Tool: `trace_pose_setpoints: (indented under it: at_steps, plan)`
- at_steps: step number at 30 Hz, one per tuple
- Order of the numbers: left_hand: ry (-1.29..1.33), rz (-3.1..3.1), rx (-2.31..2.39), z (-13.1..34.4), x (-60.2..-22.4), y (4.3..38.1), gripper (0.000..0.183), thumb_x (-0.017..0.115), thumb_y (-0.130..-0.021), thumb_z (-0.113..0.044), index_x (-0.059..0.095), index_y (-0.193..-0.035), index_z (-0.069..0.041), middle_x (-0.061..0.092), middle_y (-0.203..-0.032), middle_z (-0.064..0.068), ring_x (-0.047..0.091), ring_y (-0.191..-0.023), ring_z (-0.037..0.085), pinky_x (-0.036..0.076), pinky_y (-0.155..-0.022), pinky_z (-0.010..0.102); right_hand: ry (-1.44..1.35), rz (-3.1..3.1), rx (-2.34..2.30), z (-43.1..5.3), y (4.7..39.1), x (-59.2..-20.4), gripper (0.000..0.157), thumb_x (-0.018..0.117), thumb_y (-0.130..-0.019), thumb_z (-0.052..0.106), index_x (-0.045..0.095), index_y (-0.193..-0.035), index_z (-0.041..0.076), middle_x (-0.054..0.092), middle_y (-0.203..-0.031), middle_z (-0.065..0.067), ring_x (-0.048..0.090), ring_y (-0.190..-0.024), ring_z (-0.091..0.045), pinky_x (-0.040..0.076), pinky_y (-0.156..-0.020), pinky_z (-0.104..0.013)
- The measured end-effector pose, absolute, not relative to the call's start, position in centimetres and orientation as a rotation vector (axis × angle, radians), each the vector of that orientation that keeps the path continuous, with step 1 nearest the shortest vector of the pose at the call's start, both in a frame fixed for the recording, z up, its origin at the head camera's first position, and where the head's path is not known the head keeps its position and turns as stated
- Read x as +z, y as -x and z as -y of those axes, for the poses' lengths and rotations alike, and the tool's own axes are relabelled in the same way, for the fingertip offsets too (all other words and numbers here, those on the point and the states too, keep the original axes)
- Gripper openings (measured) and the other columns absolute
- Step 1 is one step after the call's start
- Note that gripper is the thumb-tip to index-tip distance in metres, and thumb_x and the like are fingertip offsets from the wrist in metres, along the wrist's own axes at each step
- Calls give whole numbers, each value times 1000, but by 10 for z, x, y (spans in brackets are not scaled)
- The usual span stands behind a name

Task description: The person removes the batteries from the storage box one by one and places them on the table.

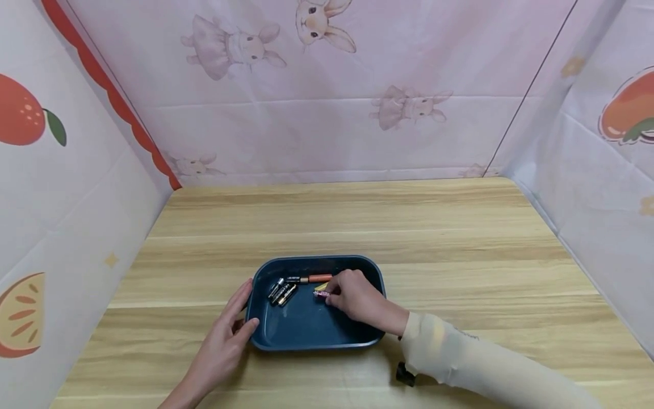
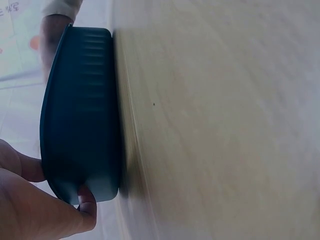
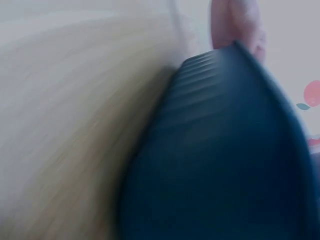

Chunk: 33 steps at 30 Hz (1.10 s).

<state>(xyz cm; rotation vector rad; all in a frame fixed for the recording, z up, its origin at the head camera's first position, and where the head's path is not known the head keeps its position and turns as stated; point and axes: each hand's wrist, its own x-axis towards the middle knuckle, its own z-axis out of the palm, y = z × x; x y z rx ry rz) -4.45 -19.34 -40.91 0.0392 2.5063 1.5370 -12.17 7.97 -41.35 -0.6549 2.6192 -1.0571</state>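
Note:
A dark blue rectangular tray (image 1: 296,345) stands on the table. My left hand (image 1: 225,335) grips its left end, thumb at the rim and fingers along the outer wall; the left wrist view shows a fingertip (image 2: 87,196) curled against the tray wall (image 2: 82,120). Inside the tray, my right hand (image 1: 357,298) pinches a purple battery (image 1: 321,293) between thumb and fingers. Just behind it are a yellow battery (image 1: 323,286), partly hidden by the hand, and an orange battery (image 1: 320,278). Several black batteries (image 1: 280,293) lie in the tray's left part.
The wood-grain table (image 1: 327,221) extends behind and on both sides of the tray. Printed cloth walls (image 1: 327,142) enclose it at the back, left and right. A small black object (image 1: 405,375) is at the right sleeve's lower edge.

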Motion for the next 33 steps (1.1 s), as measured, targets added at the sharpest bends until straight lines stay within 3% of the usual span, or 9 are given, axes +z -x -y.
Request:
trace_pose_setpoints:
  at_steps: [8,16,20,26,33]
  plan:
    - [-66,-2518,1545,193,-409,45,66,50,-107,-1,20,-165,-8,11,-173,8,17,-156,35,32,-118,52,599,-2639,-1257,-81,128,-380,6,74,-96,12,79,-96,8,71,-84,2,57,-69,-9,47,-58,-21]
    - [-66,-2507,1548,194,-408,45,67,50,-107,-1,19,-165,-9,11,-173,7,17,-156,34,33,-117,50,432,-2652,-1533,-107,147,-338,18,71,-100,17,77,-109,3,75,-104,-8,65,-87,-19,57,-74,-29]
    - [-82,-2512,1546,194,-408,45,66,50,-107,-2,19,-165,-9,11,-173,8,17,-156,34,34,-117,49,282,-2651,-1627,-126,160,-326,22,69,-101,21,76,-112,3,73,-108,-11,64,-94,-25,55,-76,-32]
    - [-82,-2504,1547,195,-408,46,67,50,-107,-2,19,-166,-10,11,-173,8,16,-156,34,34,-117,49,82,-2680,-1668,-152,185,-329,28,68,-102,27,76,-114,4,69,-97,-9,60,-81,-23,49,-60,-24]
    - [-74,-2491,1543,196,-408,46,67,50,-107,-3,18,-166,-10,10,-173,8,13,-156,36,31,-118,54,-73,-2669,-1656,-171,207,-365,29,67,-102,23,76,-113,-2,72,-98,-13,62,-81,-25,48,-56,-21]
